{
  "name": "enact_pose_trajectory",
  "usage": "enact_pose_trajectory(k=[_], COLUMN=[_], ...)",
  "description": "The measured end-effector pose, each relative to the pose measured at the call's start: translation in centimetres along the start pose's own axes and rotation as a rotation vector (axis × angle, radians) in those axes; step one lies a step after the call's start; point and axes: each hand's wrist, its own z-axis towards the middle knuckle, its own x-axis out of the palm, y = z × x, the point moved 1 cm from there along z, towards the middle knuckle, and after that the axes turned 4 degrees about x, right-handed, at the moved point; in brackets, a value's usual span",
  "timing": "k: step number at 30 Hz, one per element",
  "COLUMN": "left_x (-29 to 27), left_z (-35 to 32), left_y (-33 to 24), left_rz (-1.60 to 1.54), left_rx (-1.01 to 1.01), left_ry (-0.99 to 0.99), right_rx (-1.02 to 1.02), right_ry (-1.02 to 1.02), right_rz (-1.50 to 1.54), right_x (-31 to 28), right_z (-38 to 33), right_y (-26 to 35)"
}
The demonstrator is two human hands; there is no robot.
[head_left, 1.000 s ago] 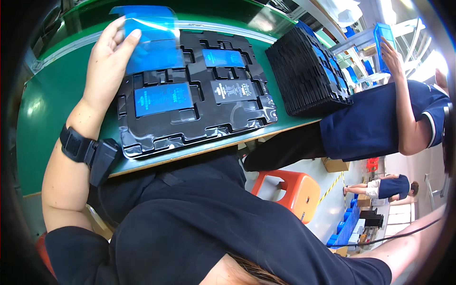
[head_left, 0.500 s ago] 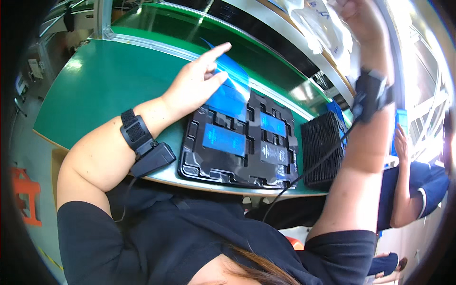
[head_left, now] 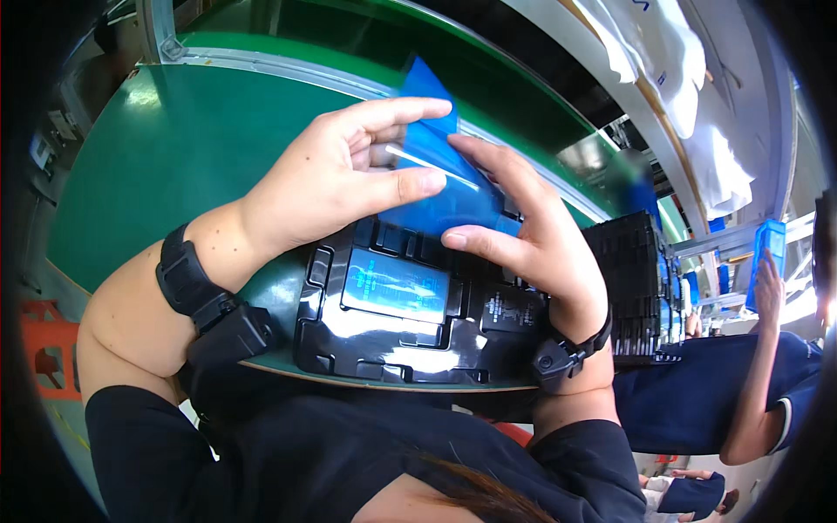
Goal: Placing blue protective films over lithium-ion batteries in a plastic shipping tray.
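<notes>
Midair, a translucent blue plastic sheet (head_left: pixel 458 200) hangs over a glossy green bench (head_left: pixel 192 166). At its nine o'clock edge, the left hand (head_left: pixel 327 170) holds it in a half-curled grip, between thumb and fingers; at three o'clock, the right hand's (head_left: pixel 540 235) grip gapes wide, its pinch impossible to tell. A black moulded plastic tray (head_left: pixel 462 357) lies at six o'clock, a stack of black trays (head_left: pixel 632 288) at four.
</notes>
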Motion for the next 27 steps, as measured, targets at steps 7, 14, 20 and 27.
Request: enact_pose_trajectory(k=[7, 14, 20, 27], left_x=[0.3, 0.5, 0.2, -1.3], left_z=[-0.2, -0.8, -1.1, -0.6], left_y=[-0.7, -1.3, -1.7, -0.5], left_rz=[-0.078, 0.043, 0.215, 0.164], left_rx=[-0.049, -0.231, -0.030, 0.072], left_ry=[0.105, 0.022, -0.117, -0.254], right_rx=[0.019, 0.032, 0.005, 0.472], right_ry=[-0.176, -0.320, -1.068, -0.724], right_rz=[0.088, 0.077, 0.281, 0.285], right_x=[0.1, -0.2, -3.3, -4.0], right_z=[-0.4, -1.5, -2.4, -7.7], right_y=[-0.5, 0.1, 0.8, 1.2])
